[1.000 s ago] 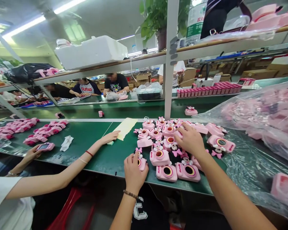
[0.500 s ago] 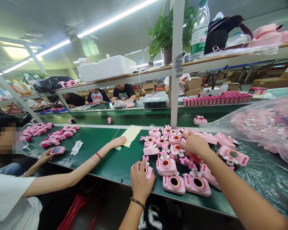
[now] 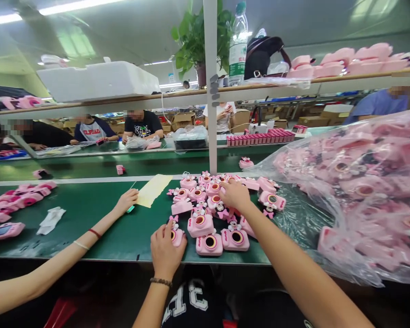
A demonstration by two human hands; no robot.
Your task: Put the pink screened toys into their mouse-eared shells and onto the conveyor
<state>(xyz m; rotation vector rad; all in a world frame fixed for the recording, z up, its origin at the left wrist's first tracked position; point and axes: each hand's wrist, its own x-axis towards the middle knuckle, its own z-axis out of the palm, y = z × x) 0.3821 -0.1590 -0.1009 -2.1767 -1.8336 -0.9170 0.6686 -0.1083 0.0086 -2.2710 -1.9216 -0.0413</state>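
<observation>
two hands work at one long green workbench (image 3: pixel 89 241), under a shelf (image 3: pixel 177 93) carrying a white foam box (image 3: pixel 99 81) and a plastic water bottle (image 3: pixel 238 50). a loose pile of pink toy cameras (image 3: pixel 200 226) sits on the bench directly ahead of the wearer; a clear plastic bag (image 3: pixel 358 191) packed with more of them lies to the pile's right. left hand (image 3: pixel 166 248): clenched over one pink camera (image 3: pixel 177 238) at the pile's near left edge. right hand (image 3: pixel 235 195): fingers pressed down on the far part of the pile, grip state cannot be told. a co-worker's hand (image 3: pixel 125 200) lies on the bench just beside a yellow sheet (image 3: pixel 152 189), well apart from the pile.
</observation>
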